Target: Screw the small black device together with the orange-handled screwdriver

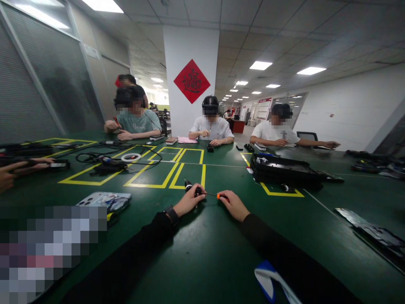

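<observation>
My left hand (187, 202), with a dark band on its wrist, is closed around a small black part with a pale ring (188, 185); its exact kind is unclear. In my right hand (234, 205) is a screwdriver (219, 196) with an orange and dark handle, the fingers wrapped round it. Its thin shaft points left and reaches the black part at my left fingertips. Whether the tip sits in a screw is too small to tell. Both hands are just above the green table (202, 249), near its middle.
Yellow tape outlines (147, 185) mark the table ahead. Black cables (109, 162) lie to the left, with a grey tool case (104, 200) nearer. A long black tray (284, 169) stands at the right. A blue and white strap (268, 278) lies close by. Several people sit across.
</observation>
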Tool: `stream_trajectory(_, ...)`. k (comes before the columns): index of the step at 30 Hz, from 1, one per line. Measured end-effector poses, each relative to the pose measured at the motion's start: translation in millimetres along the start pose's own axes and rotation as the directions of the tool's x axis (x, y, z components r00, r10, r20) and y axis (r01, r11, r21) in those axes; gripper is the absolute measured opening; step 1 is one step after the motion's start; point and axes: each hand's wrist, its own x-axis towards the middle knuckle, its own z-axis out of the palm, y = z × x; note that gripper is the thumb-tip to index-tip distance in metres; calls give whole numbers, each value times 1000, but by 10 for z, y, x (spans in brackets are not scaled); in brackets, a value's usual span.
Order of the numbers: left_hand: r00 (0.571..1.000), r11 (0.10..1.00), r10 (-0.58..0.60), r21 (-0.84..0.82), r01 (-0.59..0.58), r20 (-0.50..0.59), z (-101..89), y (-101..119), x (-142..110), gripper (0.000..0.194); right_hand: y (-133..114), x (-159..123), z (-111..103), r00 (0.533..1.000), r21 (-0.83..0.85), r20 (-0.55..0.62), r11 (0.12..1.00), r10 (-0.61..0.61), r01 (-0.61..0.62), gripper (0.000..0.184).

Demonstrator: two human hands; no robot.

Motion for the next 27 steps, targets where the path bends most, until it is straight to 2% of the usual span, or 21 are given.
stream_trajectory(9,1000,1000,3,-14,-3,-25,6,5,0,18,-11,-17,-19,999,37,-37,999,3,-1,19)
stream_trajectory(17,999,999,-30,-19,29,-15,13,-25,5,20,19,-12,-7,999,40,-48,999,1,1,19)
stream_trajectory(27,1000,999,-7,-33,7,-1,5,5,4,17,6,-27,-13,998,92,-52,996,22,-18,20)
